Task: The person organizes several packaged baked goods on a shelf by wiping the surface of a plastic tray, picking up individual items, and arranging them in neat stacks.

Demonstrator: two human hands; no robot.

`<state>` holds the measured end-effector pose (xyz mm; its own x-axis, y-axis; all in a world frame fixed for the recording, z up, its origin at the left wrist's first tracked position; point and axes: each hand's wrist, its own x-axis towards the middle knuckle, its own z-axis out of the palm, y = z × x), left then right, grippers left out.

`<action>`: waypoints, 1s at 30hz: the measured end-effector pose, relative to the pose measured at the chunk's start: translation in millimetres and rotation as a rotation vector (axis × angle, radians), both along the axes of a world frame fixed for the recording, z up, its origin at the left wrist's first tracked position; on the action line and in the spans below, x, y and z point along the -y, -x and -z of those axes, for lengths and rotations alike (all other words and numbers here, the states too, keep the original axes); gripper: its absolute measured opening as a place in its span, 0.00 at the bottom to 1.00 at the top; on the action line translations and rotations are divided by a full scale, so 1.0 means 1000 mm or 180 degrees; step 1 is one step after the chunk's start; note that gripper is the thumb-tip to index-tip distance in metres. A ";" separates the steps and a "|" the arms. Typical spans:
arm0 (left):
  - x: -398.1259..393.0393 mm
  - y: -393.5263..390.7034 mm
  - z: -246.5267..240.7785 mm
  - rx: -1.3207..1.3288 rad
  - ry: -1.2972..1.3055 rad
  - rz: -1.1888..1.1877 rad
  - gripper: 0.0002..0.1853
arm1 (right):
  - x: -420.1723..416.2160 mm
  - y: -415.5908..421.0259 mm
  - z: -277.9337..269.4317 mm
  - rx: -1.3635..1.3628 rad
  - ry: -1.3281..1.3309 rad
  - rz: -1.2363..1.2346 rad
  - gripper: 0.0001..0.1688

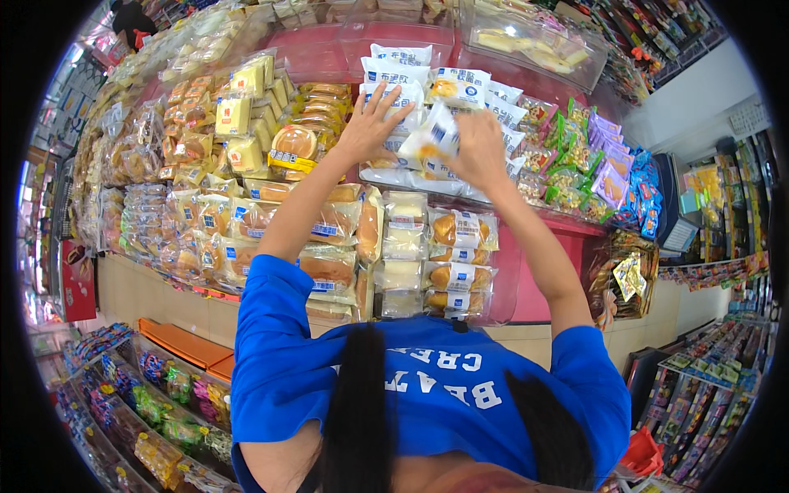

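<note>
My left hand (373, 126) lies with fingers spread on a stack of white bread packets (397, 53) with blue print. The thumb is near the lower packets of that stack. To its right, my right hand (479, 148) grips the edge of one white bread packet (434, 132), which is tilted and blurred. Some of the fingers are hidden behind the hand. Beyond it lies another white packet (461, 86) with a bread picture. More white packets (506, 114) form an overlapping column right of my right hand. All of these sit in a clear plastic tray (425, 192).
Left of the tray are yellow-wrapped round breads (294, 142) and square cakes (233, 116). Long packaged loaves (327, 271) and bagged rolls (461, 228) lie nearer my body. To the right are purple packets (613, 172) and blue packets (644, 191). A clear bin (536, 49) stands behind.
</note>
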<state>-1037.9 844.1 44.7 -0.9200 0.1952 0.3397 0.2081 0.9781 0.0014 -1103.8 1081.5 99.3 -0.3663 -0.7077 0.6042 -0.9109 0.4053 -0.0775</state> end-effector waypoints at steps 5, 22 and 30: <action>0.020 0.019 0.001 -0.0377 0.0111 0.0399 0.48 | 0.045 -0.053 0.039 -0.0395 -0.0534 -0.0461 0.38; 0.041 -0.039 0.048 0.1829 -0.2695 -0.0849 0.23 | 0.084 -0.051 0.077 -0.0121 -0.0419 0.0209 0.30; 0.040 -0.038 0.047 0.1956 -0.2584 -0.0719 0.11 | 0.089 -0.039 0.081 -0.0244 -0.0121 -0.0429 0.33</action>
